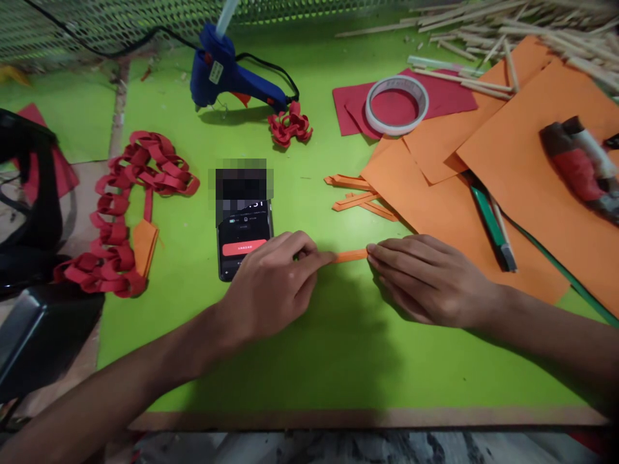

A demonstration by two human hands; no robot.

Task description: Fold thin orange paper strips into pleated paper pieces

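Orange paper strip (351, 256) lies flat on the green worktop (338, 348), near the middle, spanning the gap between both hands. Left hand (271, 283) pinches the strip's left end between thumb and fingers, closed on it. Right hand (425, 280) lies palm down with fingers straight, fingertips pressing the strip's right end; not curled around it.

Phone (244, 241) sits just left of the left hand, touching or just under the knuckles, screen lit. Orange paper sheets (483, 167) overlap toward the right edge, just behind the right hand. A few cut orange strips (360, 196) lie at the sheets' left border. Pens (496, 225) rest on the sheets. Tape roll (396, 104) sits on red paper (445, 96) toward the far edge. Blue glue gun (227, 74) stands at the far edge, left of centre, with a small red paper chain (290, 125) touching its nozzle end. Long red paper chain (126, 206) runs along the left edge. Wooden sticks (532, 26) piled in the far right corner. Wire mesh (97, 26) behind the worktop. Near edge shows a bare brown border.
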